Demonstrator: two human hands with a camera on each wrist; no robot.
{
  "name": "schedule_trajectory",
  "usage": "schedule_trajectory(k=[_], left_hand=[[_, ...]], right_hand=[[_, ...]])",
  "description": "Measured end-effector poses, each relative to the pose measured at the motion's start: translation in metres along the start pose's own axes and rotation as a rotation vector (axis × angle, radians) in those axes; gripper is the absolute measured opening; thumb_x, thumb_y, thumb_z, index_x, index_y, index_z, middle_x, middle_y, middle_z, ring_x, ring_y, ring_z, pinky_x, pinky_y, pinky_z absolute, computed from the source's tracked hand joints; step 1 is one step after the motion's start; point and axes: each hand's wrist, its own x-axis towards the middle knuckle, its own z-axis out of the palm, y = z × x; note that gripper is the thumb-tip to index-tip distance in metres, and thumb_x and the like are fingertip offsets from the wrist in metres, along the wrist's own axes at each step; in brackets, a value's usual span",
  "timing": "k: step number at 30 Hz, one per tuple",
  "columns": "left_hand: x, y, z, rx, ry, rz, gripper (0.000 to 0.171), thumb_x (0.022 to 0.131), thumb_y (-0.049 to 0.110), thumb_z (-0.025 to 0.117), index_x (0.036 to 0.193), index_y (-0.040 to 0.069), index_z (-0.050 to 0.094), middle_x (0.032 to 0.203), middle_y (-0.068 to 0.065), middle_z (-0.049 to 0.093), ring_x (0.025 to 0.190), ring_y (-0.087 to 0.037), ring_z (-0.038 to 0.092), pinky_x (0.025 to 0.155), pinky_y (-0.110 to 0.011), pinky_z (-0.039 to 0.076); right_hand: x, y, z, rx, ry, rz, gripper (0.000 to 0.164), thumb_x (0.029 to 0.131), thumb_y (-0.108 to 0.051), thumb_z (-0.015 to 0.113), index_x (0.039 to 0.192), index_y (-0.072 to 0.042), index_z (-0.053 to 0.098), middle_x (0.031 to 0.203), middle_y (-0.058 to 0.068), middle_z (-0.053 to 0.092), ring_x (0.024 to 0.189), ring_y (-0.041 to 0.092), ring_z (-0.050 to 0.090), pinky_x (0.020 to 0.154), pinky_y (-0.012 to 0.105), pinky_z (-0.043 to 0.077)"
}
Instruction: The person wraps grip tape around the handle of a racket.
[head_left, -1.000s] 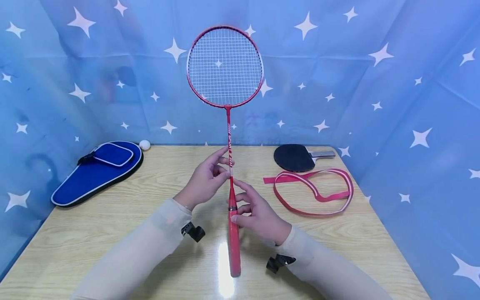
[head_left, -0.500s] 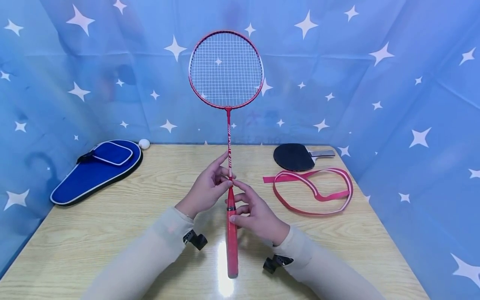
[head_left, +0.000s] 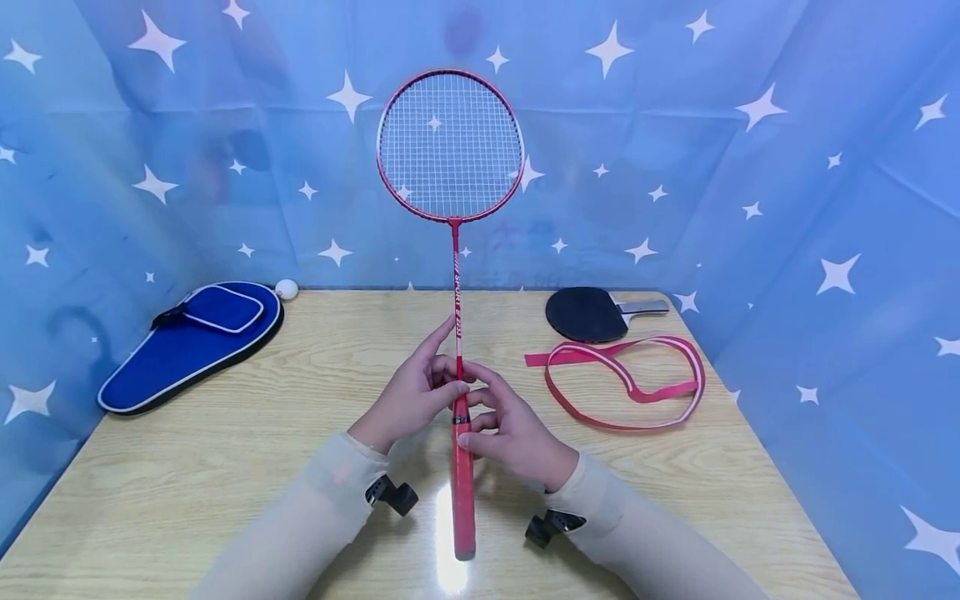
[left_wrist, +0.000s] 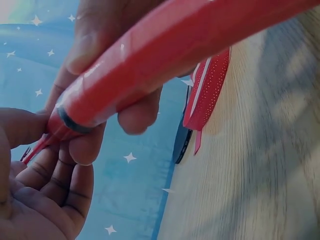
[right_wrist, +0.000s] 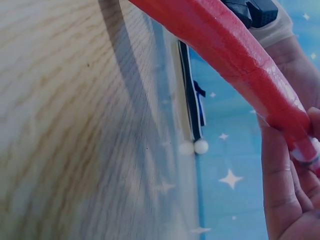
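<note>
A red badminton racket (head_left: 464, 492) is held up over the table, its round strung head away from me and its handle end toward me. My left hand (head_left: 408, 396) pinches it at the red cone just above the handle, with the index finger stretched along the shaft. My right hand (head_left: 525, 437) grips the upper handle near the dark band, thumb on top. Up close in the left wrist view, the red handle (left_wrist: 150, 55) passes between the fingers of both hands. In the right wrist view the handle (right_wrist: 225, 55) crosses the upper part, apart from the wood.
On the wooden table (head_left: 300, 367), a blue paddle case (head_left: 187, 358) lies at the left with a white ball (head_left: 287, 289) behind it. At the back right lie a black table tennis paddle (head_left: 585, 315) and a looped red-and-white strip (head_left: 600, 423). A starry blue curtain (head_left: 300, 150) hangs behind.
My left hand has slid down the shaft toward the handle, closer to my right hand. The racket's head has sunk a little in view. My right hand keeps its grip.
</note>
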Motion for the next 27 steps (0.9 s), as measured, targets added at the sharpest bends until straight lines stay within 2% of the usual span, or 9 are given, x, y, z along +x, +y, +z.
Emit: schedule_trajectory(k=[6,11,15,22,27], left_hand=[[-0.003,-0.003,0.001,-0.017,0.009,0.008,0.093,0.098,-0.004,0.066,0.171,0.026,0.018,0.103,-0.019,0.073,0.085,-0.021,0.066,0.077,-0.025,0.057],[-0.004,-0.005,0.0,-0.039,-0.011,0.012,0.096,0.097,-0.005,0.068,0.171,0.029,0.017,0.102,-0.017,0.073,0.088,-0.02,0.066,0.081,-0.026,0.057],[-0.004,-0.008,0.0,-0.052,-0.018,0.01,0.098,0.096,-0.005,0.069,0.171,0.03,0.016,0.102,-0.017,0.073,0.09,-0.02,0.067,0.083,-0.025,0.056],[-0.007,-0.012,0.004,-0.056,0.018,0.002,0.09,0.098,-0.001,0.07,0.17,0.023,0.022,0.099,-0.013,0.072,0.088,-0.018,0.066,0.084,-0.026,0.054],[-0.009,-0.013,0.003,-0.038,0.022,-0.014,0.091,0.097,0.001,0.071,0.169,0.029,0.023,0.099,-0.011,0.072,0.09,-0.021,0.067,0.086,-0.028,0.055]], right_hand=[[0.0,0.003,0.001,0.003,-0.009,-0.004,0.092,0.094,0.006,0.071,0.168,-0.02,0.023,0.14,0.035,0.054,0.091,0.021,0.073,0.075,0.034,0.064],[0.0,0.004,0.001,-0.007,0.001,0.021,0.093,0.094,0.005,0.072,0.167,-0.027,0.024,0.141,0.029,0.057,0.092,0.022,0.073,0.075,0.035,0.065],[0.001,0.004,0.0,-0.017,0.002,0.028,0.093,0.095,0.004,0.073,0.167,-0.031,0.026,0.14,0.028,0.058,0.092,0.023,0.073,0.075,0.038,0.065],[0.001,0.005,0.001,-0.004,0.013,0.014,0.092,0.094,0.006,0.072,0.167,-0.025,0.026,0.141,0.022,0.06,0.094,0.023,0.073,0.075,0.039,0.065],[0.001,0.005,0.001,-0.003,0.018,0.016,0.092,0.094,0.007,0.071,0.167,-0.023,0.026,0.145,0.022,0.06,0.096,0.023,0.073,0.077,0.036,0.065]])
